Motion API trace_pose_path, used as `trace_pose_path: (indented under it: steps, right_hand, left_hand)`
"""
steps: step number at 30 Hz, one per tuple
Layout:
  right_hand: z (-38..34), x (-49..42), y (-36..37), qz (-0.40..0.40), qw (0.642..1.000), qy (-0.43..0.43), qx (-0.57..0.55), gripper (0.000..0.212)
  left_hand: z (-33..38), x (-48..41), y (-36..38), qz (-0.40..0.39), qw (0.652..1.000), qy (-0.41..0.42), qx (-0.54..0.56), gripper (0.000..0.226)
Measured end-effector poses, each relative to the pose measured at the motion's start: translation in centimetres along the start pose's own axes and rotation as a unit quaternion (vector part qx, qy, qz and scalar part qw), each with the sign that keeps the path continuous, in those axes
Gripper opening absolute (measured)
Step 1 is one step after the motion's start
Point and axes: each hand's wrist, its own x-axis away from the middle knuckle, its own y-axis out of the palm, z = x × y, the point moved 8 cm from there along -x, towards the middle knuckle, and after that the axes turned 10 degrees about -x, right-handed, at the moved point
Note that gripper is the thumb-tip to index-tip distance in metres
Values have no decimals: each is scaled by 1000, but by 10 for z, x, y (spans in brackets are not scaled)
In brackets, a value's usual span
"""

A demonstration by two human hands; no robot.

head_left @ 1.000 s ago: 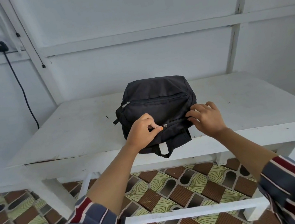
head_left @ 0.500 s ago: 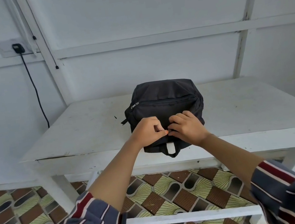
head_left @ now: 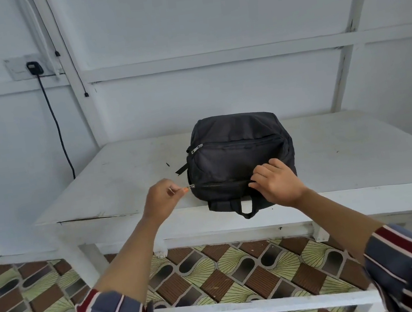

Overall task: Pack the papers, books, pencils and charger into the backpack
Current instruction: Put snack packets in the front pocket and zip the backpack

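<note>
Left hand (head_left: 162,201) pulled zipper (head_left: 192,186) leftward; right hand (head_left: 278,185) grips backpack (head_left: 238,151).

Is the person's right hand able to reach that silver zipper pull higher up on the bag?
Probably yes. The upper zipper pull lies bare on the backpack, with nothing between. But the right hand grips the bag's fabric and would have to let go first.

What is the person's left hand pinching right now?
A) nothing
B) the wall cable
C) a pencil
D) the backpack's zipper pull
D: the left hand pinches the metal zipper pull at the left end of the backpack, while the right hand grips its fabric.
</note>
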Motion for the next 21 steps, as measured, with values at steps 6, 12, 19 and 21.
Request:
trace_pose_path:
  steps: [6,12,19,21]
  right_hand:
    - [-22,-30,26,-98,994,14,35,58]
    - [-53,-58,49,-110,994,-26,14,28]
    - [-58,-59,45,-114,988,-90,-59,19]
    - [-58,-60,46,-113,986,-101,-71,18]
  left_hand:
    - [13,-3,0,12,999,36,14,35]
    - [1,-11,0,23,999,4,-45,20]
    - [-9,-46,3,94,981,-85,-146,18]
    - [-13,-59,7,101,976,-105,-159,17]
